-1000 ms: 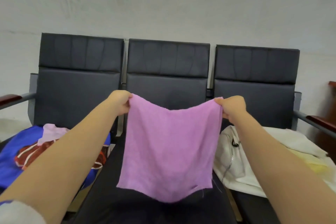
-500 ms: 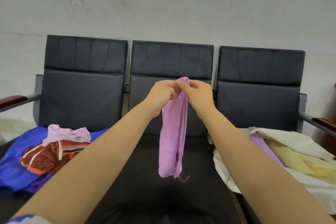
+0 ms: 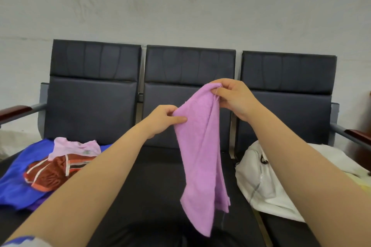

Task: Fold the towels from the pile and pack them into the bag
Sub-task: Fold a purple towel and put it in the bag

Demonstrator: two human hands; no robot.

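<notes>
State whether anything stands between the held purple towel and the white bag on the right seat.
Nothing visible does. The purple towel hangs from the left hand and right hand above the middle seat; the white bag lies beside it, on the neighbouring seat.

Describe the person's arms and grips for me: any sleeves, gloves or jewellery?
The left grip and right grip are bare, with no gloves, rings or watch showing. The left forearm and right forearm are uncovered. Only the left one shows clothing: a sleeve edge, blue and pale grey, at the lower left corner.
</notes>
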